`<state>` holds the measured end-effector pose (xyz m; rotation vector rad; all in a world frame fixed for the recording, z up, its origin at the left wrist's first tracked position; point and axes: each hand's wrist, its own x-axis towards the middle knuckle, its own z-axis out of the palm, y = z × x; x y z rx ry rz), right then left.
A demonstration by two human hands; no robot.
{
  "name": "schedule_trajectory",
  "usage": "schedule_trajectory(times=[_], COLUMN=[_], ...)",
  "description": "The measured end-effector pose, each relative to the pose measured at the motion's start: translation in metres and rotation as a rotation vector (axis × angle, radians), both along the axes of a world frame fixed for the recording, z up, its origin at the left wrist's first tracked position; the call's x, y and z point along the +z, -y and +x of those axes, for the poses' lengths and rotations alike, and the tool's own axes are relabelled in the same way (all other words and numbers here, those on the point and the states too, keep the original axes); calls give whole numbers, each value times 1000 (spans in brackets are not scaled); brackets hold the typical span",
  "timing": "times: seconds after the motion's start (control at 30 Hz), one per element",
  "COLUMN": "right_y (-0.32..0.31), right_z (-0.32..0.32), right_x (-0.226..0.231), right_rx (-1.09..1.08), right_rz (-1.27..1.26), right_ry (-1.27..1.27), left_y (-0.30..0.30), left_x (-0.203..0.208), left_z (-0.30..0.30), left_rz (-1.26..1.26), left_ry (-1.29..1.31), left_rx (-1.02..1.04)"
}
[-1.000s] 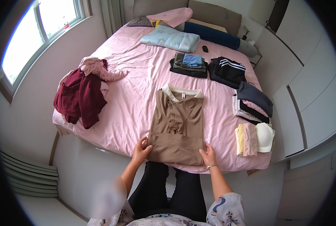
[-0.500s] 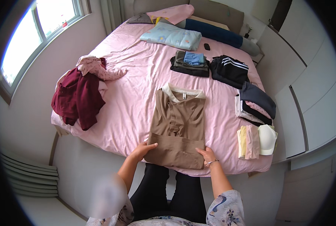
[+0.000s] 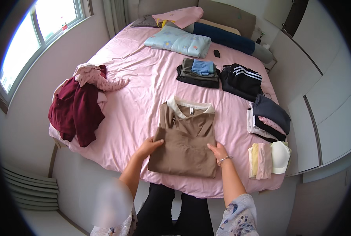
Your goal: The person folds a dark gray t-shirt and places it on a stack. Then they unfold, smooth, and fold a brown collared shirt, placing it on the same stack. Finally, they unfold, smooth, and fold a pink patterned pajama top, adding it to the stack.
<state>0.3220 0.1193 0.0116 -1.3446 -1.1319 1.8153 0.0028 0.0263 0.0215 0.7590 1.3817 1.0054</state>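
A brown shirt (image 3: 183, 153) with a cream collar and a button placket lies front up at the near edge of the bed. Its lower part is folded up over the chest, covering most of the placket. My left hand (image 3: 151, 146) grips the left side of the folded part, thumb on top and fingers beneath the cloth. On the opposite side my right hand (image 3: 218, 152), with a bracelet at the wrist, pinches the fold's right edge in the same way. The fingers under the cloth are hidden on both sides.
The pink-sheeted bed (image 3: 124, 114) holds a maroon garment heap (image 3: 75, 108) at left. Folded dark clothes (image 3: 199, 72), striped black clothing (image 3: 242, 80), a grey-topped pile (image 3: 272, 114) and pale folded pieces (image 3: 268, 159) line the right. Farther back lies a light-blue quilt (image 3: 179, 41).
Both hands have moved the shirt's folded lower part farther up toward the collar, so it now covers more of the front. The hands still hold its sides. The view has shifted slightly.
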Motion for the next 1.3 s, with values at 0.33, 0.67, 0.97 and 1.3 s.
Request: schedule_trajectory(times=[0.33,0.67,0.97,1.3], right_y=[9,131,113,166], right_z=[17,54,13,64], right_x=[-49,14,11,21], right_rx=[-216,182,339,500], right_rz=[7,1163,1319,1334], right_ry=[-157,732,1053,940], left_y=[23,112,88,160], left_x=[-41,3,-2,18], left_z=[-3,13,31,31], left_rz=[116,675,843,856], left_ry=[145,-768,-1280,-1209], left_rx=[235,174,-146,-427])
